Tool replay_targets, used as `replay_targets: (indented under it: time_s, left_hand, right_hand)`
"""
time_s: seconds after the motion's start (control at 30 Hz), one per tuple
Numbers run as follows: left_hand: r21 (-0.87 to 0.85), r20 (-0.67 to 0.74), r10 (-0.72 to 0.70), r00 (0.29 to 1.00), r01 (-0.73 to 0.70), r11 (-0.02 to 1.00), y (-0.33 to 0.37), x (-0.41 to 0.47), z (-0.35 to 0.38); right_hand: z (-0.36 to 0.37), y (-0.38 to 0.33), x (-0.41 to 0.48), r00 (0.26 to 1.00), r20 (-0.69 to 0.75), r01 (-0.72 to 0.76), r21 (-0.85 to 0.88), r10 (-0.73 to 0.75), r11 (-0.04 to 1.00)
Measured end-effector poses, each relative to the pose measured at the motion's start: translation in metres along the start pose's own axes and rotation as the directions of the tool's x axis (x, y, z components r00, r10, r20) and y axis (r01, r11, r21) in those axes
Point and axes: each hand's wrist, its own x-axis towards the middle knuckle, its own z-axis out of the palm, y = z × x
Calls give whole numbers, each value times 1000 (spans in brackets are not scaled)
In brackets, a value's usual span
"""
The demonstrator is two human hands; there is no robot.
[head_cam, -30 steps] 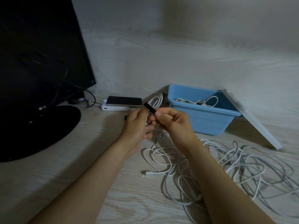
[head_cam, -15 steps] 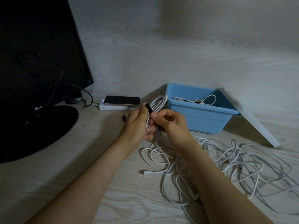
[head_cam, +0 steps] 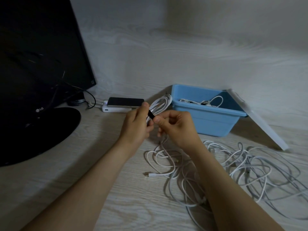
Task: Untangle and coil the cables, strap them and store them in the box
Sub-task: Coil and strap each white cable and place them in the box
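White cable coil [head_cam: 160, 104], held just left of the blue plastic box [head_cam: 208, 120]: our left hand [head_cam: 136, 125] grips it, our right hand [head_cam: 176, 127] pinches a black strap [head_cam: 151, 115] round it. Other cables [head_cam: 208, 101] lie inside; a loose tangle [head_cam: 233, 164] lies near right, unsorted.

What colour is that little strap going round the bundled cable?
Black. The head view shows the strap best, lying across the white coiled cable.

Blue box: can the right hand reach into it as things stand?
Probably yes: the blue box stands open just beyond the right hand, its lid leaning off to the side. The hand pinches a black strap, though.
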Motion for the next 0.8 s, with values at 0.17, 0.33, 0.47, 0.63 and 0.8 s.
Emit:
replay_targets:
  time_s: [0.17, 0.33, 0.47, 0.63, 0.8]
  left_hand:
    - [119, 75, -20, 997, 11, 993, 0, 3, -10]
    - [101, 132, 25, 991, -39, 994, -1, 4, -13]
    - [100, 207, 69, 976, -91, 991, -4, 9, -19]
    - [312, 338, 241, 910, -350, 883, -12, 14, -26]
    - [395, 359, 335, 871, -467, 791, -18, 12, -22]
  right_hand:
    - [-3, -2, -1, 998, -1, -65, -70, 65, 995]
    - [-7, -6, -1, 997, -24, -76, -39, 75, 996]
    - [-11, -10, -3, 984, 76, -170, 102, 163, 980]
    - [-19, -13, 5, 864, 207, -497, 501, 460, 708]
    - [-24, -5, 10, 848, 155, -522, 401, 506, 753]
